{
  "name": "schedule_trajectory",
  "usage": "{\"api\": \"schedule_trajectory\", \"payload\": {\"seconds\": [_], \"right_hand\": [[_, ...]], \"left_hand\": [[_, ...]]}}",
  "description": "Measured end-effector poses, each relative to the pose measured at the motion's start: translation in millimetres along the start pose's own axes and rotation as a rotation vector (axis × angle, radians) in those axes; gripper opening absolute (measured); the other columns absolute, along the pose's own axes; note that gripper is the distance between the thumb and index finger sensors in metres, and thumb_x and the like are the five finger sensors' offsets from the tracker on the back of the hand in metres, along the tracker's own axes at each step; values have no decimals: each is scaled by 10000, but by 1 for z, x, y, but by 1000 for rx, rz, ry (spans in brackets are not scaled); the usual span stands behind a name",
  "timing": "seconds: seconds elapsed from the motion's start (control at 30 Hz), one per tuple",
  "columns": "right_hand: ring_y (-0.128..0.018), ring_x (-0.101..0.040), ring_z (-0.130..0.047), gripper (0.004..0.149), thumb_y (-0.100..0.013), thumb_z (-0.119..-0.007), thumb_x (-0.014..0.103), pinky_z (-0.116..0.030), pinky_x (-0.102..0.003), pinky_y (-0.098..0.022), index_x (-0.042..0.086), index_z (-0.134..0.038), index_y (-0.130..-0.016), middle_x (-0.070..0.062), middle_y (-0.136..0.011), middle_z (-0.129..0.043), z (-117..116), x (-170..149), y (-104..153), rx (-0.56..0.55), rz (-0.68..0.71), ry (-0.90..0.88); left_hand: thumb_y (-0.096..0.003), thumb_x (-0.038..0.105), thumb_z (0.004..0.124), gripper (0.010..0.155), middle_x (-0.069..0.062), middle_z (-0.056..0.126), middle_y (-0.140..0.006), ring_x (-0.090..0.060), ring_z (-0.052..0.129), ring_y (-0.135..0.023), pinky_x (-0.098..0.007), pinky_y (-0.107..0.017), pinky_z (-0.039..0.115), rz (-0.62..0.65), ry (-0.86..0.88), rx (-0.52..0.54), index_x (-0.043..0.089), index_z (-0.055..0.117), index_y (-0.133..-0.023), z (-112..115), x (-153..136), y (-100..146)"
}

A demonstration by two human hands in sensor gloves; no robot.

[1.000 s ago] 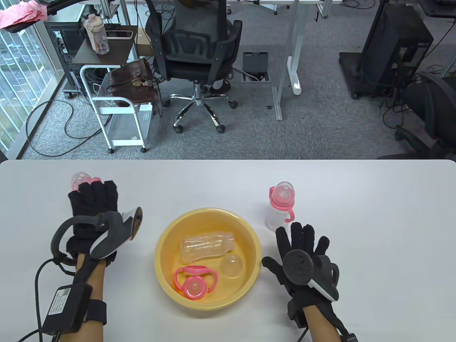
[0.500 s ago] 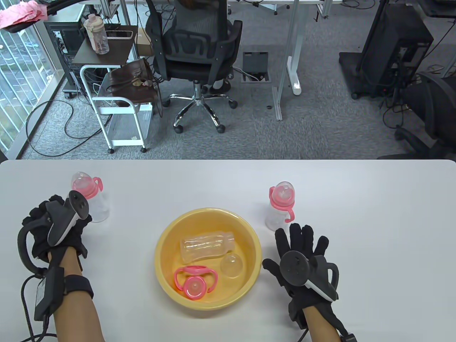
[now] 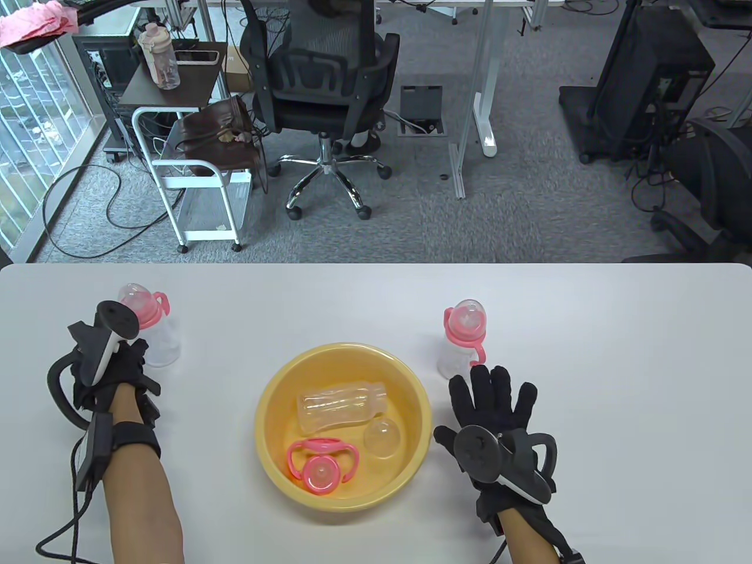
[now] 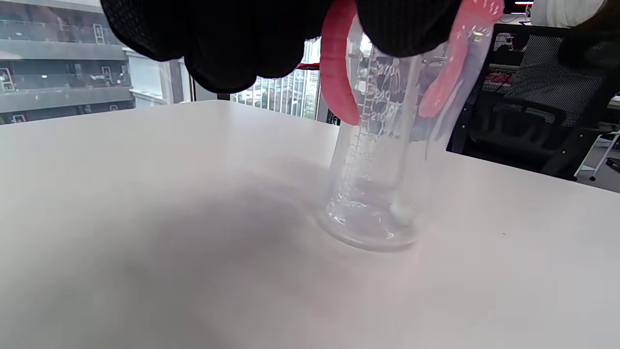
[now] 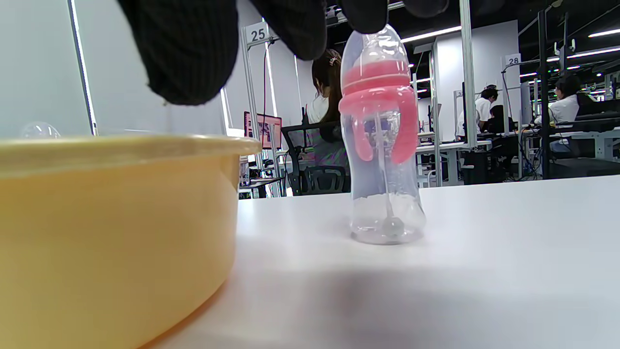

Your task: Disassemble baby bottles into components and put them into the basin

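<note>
On the table's left, the left hand (image 3: 111,367) fingers (image 4: 407,24) clamp an upright, cap-up bottle (image 3: 154,329).

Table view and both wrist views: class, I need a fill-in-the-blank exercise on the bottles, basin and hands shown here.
1. The yellow basin holds a clear bottle body, a clear dome cap and a pink ____ collar.
2. Outside the basin, ____ assembled bottles stand upright.
3. The left hand takes its grip on the left bottle; the right hand lies ____ on the table.

Missing words: handled; two; flat
</note>
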State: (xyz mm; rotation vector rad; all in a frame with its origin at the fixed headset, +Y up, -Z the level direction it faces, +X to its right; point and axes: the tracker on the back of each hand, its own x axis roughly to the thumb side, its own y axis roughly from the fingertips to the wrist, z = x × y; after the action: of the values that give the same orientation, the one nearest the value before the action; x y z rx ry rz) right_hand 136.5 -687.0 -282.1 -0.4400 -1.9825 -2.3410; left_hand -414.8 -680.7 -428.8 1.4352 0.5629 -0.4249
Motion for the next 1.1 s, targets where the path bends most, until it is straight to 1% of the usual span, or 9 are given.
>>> {"api": "schedule_trajectory", "payload": {"seconds": [0.1,0.23,0.37,0.5,0.63,0.77,0.87,1.0,1.1], "right_hand": [[-1089,-607,-279,773,-531,-750,480,-129,-808,-682,144,-437,-1152,-279,-1194,-263,0,0,0,-4,5,10],[-1089,-607,-288,762,-533,-750,474,-136,-809,-683,142,-448,-1149,-276,-1194,-271,0,0,1,-6,2,16],[-1089,-604,-295,753,-536,-749,467,-140,-807,-685,141,-454,-1147,-278,-1192,-278,0,0,1,-6,-3,11],[-1085,-605,-308,746,-538,-746,467,-154,-807,-686,137,-461,-1144,-282,-1189,-290,0,3,2,-16,15,17],[-1083,-603,-328,737,-541,-742,464,-167,-807,-687,132,-471,-1140,-283,-1186,-305,1,6,2,-42,41,15],[-1082,-601,-339,730,-543,-739,462,-177,-807,-689,131,-477,-1138,-283,-1184,-314,2,7,3,-59,49,12],[-1082,-600,-343,726,-545,-737,461,-183,-807,-689,130,-477,-1137,-282,-1183,-318,3,7,3,-74,54,6],[-1080,-600,-351,723,-547,-735,460,-193,-807,-689,128,-479,-1136,-282,-1181,-326,4,10,4,-88,76,9],[-1077,-602,-356,721,-549,-731,461,-198,-808,-688,127,-479,-1136,-283,-1180,-331,3,12,3,-89,87,21]], "left_hand": [[-538,407,714,622,-117,810,-1035,-318,928,-919,-536,-694,743,-16,9,53,126,604,-1082,2,7,-2],[-537,394,714,498,-66,931,-906,-269,1014,-818,-506,-646,801,-61,-15,122,160,742,-975,3,9,-1],[-519,408,733,473,-44,962,-849,-254,1043,-776,-498,-626,821,-35,-13,173,156,784,-916,1,8,7],[-511,404,746,459,-39,953,-856,-260,1034,-794,-501,-632,816,18,-26,232,168,771,-904,-11,3,23],[-509,385,754,452,-55,930,-895,-286,1005,-841,-515,-648,799,110,-32,341,179,742,-912,-38,2,49],[-509,365,765,445,-71,911,-924,-310,977,-874,-525,-663,780,231,-43,468,185,718,-914,-71,5,89],[-509,364,762,442,-65,921,-906,-295,995,-852,-521,-656,788,330,-64,554,185,721,-911,-86,9,121],[-513,362,758,439,-48,916,-875,-273,991,-827,-523,-670,766,450,-91,634,180,717,-910,-91,19,164],[-517,350,754,438,-44,887,-868,-273,956,-827,-538,-696,721,551,-92,686,177,701,-916,-83,31,200]]}}
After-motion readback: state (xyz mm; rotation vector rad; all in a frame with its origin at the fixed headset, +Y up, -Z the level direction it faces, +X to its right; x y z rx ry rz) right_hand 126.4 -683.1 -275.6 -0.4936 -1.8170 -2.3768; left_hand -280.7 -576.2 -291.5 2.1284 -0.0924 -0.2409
